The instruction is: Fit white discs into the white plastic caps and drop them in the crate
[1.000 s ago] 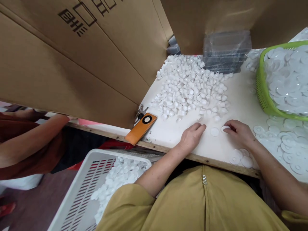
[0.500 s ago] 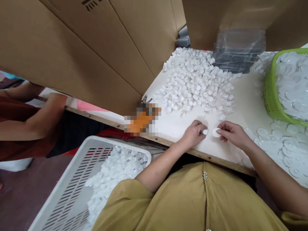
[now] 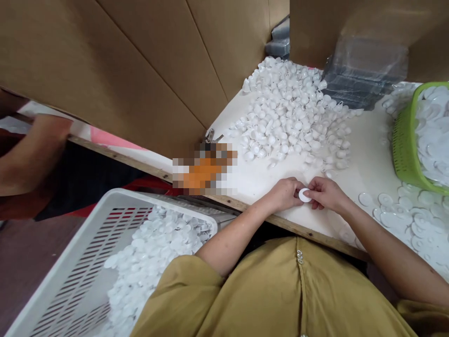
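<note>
My right hand (image 3: 323, 193) pinches a small white toy saucer (image 3: 304, 195) between thumb and fingers, its round face turned up. Right against it, my left hand (image 3: 286, 194) is closed, its fingertips meeting the saucer's edge. The small white toy cup in the left fingers is hidden now behind the saucer and the fingers. Beyond both hands lies a heap of small white toy cups (image 3: 291, 112) on the white tabletop (image 3: 368, 140). Loose toy saucers (image 3: 417, 217) are spread flat to the right of my right hand.
A green basket (image 3: 403, 150) full of saucers stands at the right. Below the table edge on the left, a white crate (image 3: 87, 262) holds many white pieces. Cardboard (image 3: 147, 61) walls the table; clear plastic packs (image 3: 365, 75) lie behind. A co-worker's arm (image 3: 38, 150) shows at left.
My hands have come together; the saucer in my right hand has moved left to meet the cup in my left fingers. The view has shifted slightly.
</note>
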`<action>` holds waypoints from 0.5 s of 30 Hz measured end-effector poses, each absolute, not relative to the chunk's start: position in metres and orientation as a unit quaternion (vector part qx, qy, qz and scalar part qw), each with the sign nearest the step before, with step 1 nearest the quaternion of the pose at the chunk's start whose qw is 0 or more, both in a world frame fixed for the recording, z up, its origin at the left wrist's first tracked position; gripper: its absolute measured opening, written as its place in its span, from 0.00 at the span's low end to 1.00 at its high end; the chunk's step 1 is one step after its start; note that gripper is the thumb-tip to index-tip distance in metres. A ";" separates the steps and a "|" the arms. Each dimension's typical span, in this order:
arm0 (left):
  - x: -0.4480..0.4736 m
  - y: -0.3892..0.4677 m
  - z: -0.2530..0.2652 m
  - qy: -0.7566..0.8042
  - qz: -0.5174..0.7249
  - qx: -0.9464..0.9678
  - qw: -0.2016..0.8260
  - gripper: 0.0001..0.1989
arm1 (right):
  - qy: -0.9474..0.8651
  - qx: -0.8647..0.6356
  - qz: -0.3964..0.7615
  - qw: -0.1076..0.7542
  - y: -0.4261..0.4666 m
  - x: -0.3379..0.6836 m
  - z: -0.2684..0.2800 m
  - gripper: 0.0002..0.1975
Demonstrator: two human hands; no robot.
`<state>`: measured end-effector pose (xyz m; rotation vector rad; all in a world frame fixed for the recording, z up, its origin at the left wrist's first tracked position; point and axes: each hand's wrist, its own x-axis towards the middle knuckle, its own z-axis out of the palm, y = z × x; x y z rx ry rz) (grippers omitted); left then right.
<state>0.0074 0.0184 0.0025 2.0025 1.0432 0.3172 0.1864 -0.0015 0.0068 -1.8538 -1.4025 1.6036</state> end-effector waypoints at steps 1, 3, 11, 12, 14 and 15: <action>0.005 0.021 0.005 0.403 0.119 0.798 0.431 0.10 | -0.492 -0.645 0.564 0.159 -0.001 0.186 0.008 0.10; 0.002 0.026 0.009 0.374 0.105 0.791 0.472 0.12 | -0.490 -0.640 0.570 0.159 -0.001 0.184 0.010 0.10; 0.009 0.042 0.008 0.423 0.058 0.762 0.488 0.11 | -0.459 -0.643 0.601 0.122 0.007 0.183 0.013 0.12; 0.010 0.044 0.008 0.420 0.047 0.765 0.486 0.12 | -0.459 -0.642 0.604 0.115 0.008 0.183 0.013 0.13; 0.011 0.048 0.009 0.413 0.030 0.768 0.488 0.13 | -0.460 -0.638 0.609 0.101 0.012 0.183 0.014 0.12; 0.012 0.049 0.009 0.412 0.026 0.767 0.492 0.13 | -0.462 -0.636 0.610 0.098 0.013 0.182 0.015 0.11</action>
